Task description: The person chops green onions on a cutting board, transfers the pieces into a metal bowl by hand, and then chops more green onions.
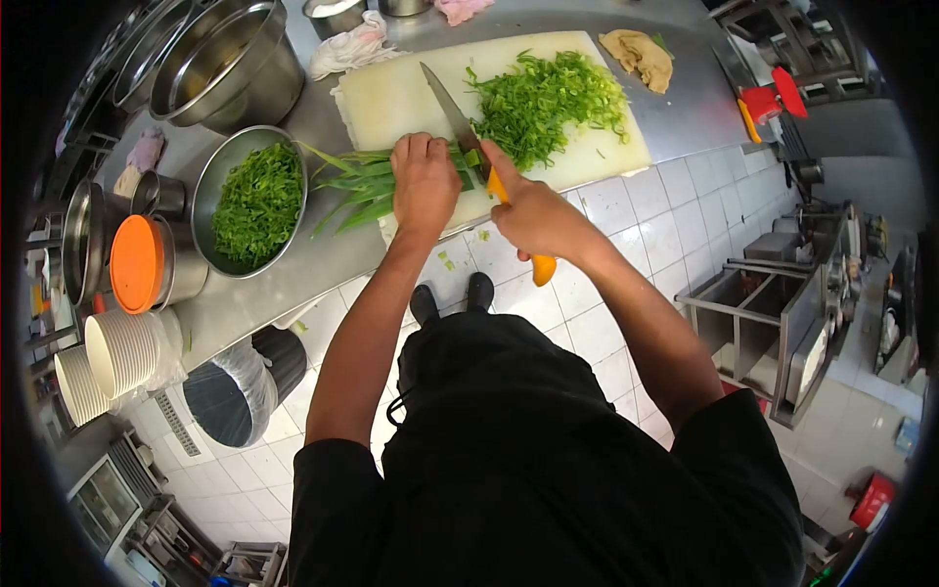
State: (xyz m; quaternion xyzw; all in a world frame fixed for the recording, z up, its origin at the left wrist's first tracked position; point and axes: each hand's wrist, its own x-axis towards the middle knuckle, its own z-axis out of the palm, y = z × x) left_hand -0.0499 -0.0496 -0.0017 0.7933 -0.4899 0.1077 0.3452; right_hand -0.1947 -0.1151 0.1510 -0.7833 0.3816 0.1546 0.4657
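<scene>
My right hand [538, 217] grips the orange handle of a kitchen knife [448, 105], its blade pointing away and to the left over the board. Close to the blade, my left hand [426, 184] is closed over a bunch of green onions [362, 186], pressing it on the white cutting board [386, 93]. The leafy ends stick out to the left past the board's edge. A heap of chopped green onion [548, 103] lies on the board right of the blade. To the left, a steel bowl [201, 196] holds more chopped greens.
Steel pots [264, 88] and an orange-lidded container [137, 262] stand at the left, near stacked paper bowls [122, 352]. A white cloth [350, 47] and a tan cloth [638, 59] lie behind the board. Below the counter is a lined bin [230, 396].
</scene>
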